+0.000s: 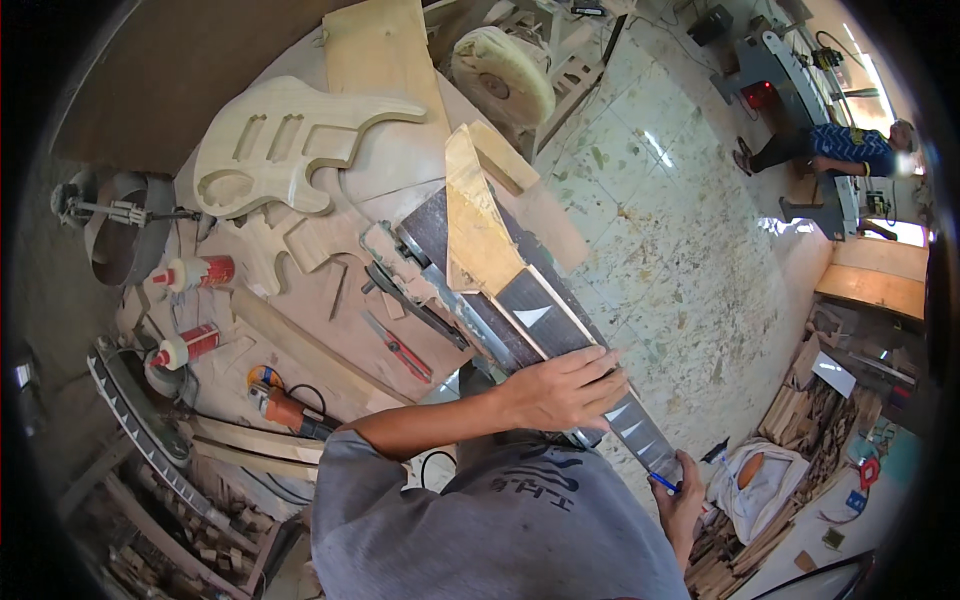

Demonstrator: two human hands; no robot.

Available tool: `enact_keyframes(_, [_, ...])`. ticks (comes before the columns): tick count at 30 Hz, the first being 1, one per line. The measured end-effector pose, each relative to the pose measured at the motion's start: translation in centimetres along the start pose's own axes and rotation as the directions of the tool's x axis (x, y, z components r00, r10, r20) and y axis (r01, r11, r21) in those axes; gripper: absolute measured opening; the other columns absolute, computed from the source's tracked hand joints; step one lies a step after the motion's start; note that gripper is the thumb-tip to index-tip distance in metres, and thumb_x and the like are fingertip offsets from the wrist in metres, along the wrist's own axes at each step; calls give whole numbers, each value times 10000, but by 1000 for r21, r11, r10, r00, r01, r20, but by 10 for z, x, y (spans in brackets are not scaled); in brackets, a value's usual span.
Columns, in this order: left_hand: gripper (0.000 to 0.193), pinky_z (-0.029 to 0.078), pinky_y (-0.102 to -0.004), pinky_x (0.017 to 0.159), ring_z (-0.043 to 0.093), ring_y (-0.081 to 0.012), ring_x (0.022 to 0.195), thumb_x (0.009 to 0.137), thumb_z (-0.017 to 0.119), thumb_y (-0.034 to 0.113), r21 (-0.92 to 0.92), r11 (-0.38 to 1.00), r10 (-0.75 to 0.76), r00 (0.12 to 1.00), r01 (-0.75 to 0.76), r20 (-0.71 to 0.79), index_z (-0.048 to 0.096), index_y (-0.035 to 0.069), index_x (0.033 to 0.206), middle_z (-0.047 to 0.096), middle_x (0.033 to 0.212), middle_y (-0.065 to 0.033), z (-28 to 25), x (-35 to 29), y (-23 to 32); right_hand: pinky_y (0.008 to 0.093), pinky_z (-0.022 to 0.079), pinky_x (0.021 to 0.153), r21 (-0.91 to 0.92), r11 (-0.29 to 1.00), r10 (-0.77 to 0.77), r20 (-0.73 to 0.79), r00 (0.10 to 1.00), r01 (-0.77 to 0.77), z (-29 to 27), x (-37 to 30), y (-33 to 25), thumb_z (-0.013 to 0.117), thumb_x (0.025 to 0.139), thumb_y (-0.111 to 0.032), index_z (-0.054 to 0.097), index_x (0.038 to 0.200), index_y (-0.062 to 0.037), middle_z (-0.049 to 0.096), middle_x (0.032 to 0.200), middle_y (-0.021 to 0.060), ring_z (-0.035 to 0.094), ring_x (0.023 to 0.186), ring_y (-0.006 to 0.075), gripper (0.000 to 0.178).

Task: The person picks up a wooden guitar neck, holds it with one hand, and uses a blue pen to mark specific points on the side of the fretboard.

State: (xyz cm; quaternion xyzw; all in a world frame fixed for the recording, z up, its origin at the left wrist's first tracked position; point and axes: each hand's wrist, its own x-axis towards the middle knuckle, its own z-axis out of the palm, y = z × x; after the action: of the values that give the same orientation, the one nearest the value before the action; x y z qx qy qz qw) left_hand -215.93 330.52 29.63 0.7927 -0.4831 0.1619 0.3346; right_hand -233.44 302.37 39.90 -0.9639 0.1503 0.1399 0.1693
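left hand [563,388] — palm down, fingers bent | right hand [682,503] — fingers curled | hands apart

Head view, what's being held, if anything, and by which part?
The right hand holds a blue pen by its lower-right end; the left hand lies across the guitar fretboard, its grip unclear.

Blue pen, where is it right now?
In the head view, lower right of centre, the pen is in the right hand, by the inlaid guitar neck's lower end.
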Motion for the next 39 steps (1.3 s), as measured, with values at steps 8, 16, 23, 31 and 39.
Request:
enact_keyframes(8, [519,394,-365,1032,524,-245,1208,870,562,492,21,1000,-16,1000,16,23,625,80,1178,606,1208,-58,3,0,0,412,482,880,-16,1000,7,32,999,-7,-2,0,4,762,683,-72,517,1236,1,598,1157,227,602,1049,389,609])
enact_keyframes(16, [555,338,-390,1074,517,-278,1213,878,540,469,-15,1000,-24,1000,25,17,595,17,1196,594,1215,-109,11,-5,1,419,480,885,34,999,23,50,998,-25,-3,6,0,780,719,-134,520,1244,6,591,1166,241,598,1046,407,603])
enact_keyframes(23, [546,353,-375,1066,529,-252,1207,872,552,479,10,999,-33,999,33,18,610,39,1189,603,1208,-79,6,-1,-1,426,483,874,20,999,34,56,998,-35,-2,7,3,779,731,-136,514,1253,22,591,1160,245,599,1047,409,607])
enact_keyframes(31, [536,392,-347,1036,535,-225,1205,866,562,507,47,998,-42,998,40,37,630,81,1183,607,1213,-35,3,1,-2,425,477,890,27,999,17,55,998,-18,-2,7,9,771,720,-100,520,1250,33,584,1171,249,593,1056,405,601])
enact_keyframes(39, [534,424,-349,1004,547,-231,1192,853,576,505,41,998,-42,999,42,-6,630,80,1174,610,1209,-44,5,-3,3,409,470,906,46,999,24,59,998,-27,-5,6,-4,758,729,-83,516,1243,41,588,1165,236,592,1068,382,582])
